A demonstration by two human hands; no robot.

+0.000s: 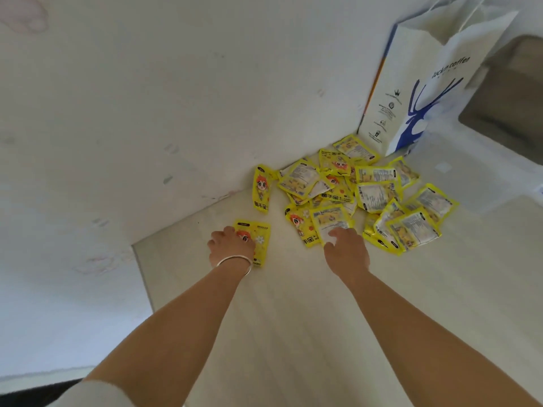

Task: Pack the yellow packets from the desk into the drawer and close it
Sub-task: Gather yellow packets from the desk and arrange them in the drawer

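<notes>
Several yellow packets (pixel 376 192) lie in a loose heap at the far corner of the pale desk (pixel 293 318). One packet (pixel 261 188) leans against the wall to the left of the heap. My left hand (pixel 230 248), with a silver bracelet on the wrist, rests on a single packet (pixel 260 242) lying apart from the heap, fingers curled on its left side. My right hand (pixel 346 251) lies on the near edge of a packet (pixel 332 223) at the front of the heap. No drawer is in view.
A white paper bag (pixel 417 83) with a blue deer logo stands in the corner behind the heap. White walls (pixel 147 113) border the desk on the left and back. The desk's left edge (pixel 144 277) drops off beside my left arm.
</notes>
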